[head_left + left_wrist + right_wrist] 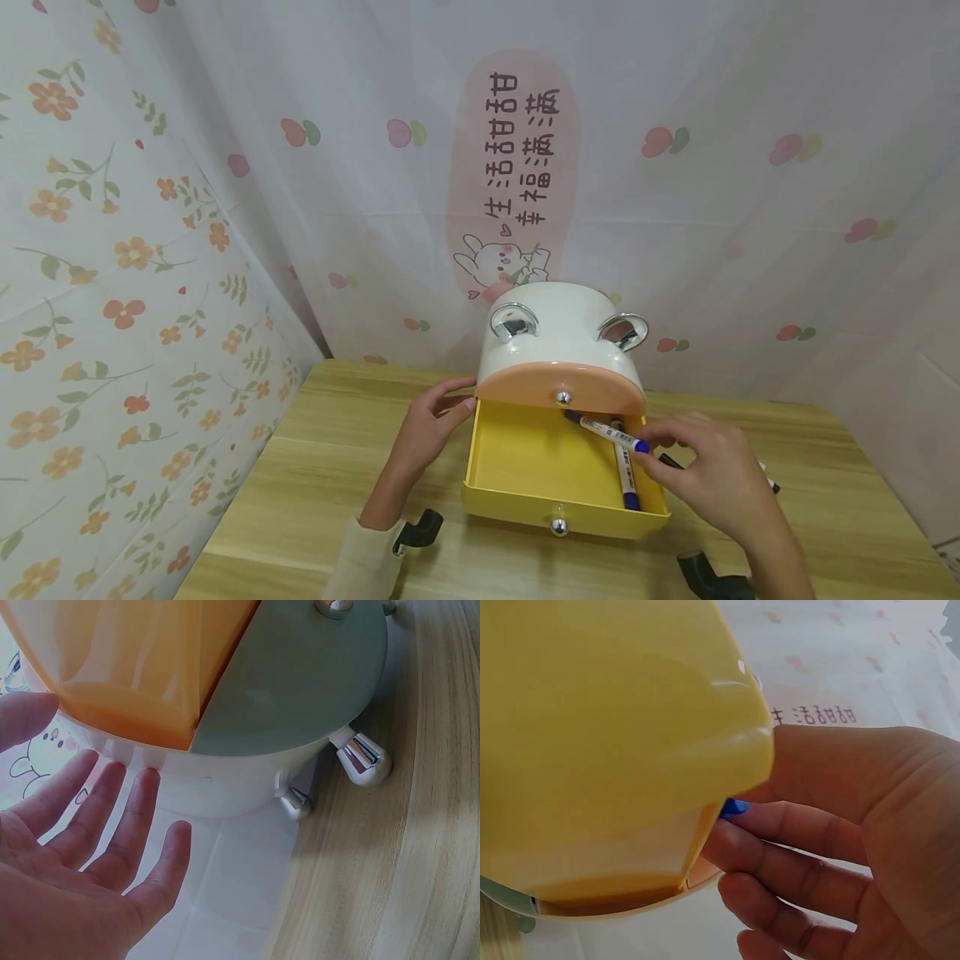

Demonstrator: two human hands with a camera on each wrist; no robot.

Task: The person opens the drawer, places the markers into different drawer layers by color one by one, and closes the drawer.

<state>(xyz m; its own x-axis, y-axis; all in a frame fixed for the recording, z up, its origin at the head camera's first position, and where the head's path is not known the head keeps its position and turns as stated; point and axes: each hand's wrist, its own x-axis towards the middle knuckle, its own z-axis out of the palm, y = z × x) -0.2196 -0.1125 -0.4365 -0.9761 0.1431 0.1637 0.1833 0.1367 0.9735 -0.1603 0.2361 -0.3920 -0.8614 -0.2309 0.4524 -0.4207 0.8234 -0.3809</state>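
A white box [558, 333] with silver ear-shaped rings stands on the table, its yellow drawer [517, 454] pulled out. My right hand [712, 475] pinches a white marker [603, 431] by its blue end, over the drawer's right side. In the right wrist view, only the marker's blue end [735, 808] shows between thumb and finger. Another marker [626, 471] with a blue end lies in the drawer along the right wall. My left hand [427, 429] is at the box's left side; in the left wrist view its fingers [139, 817] are spread against or near the white shell.
The wooden table [300, 492] ends at a patterned curtain [375, 250] behind the box. Partly hidden by my right hand, a black-and-white item [772, 482] lies on the table. Silver knobs stick out from the drawer front [559, 527] and the orange panel [525, 383].
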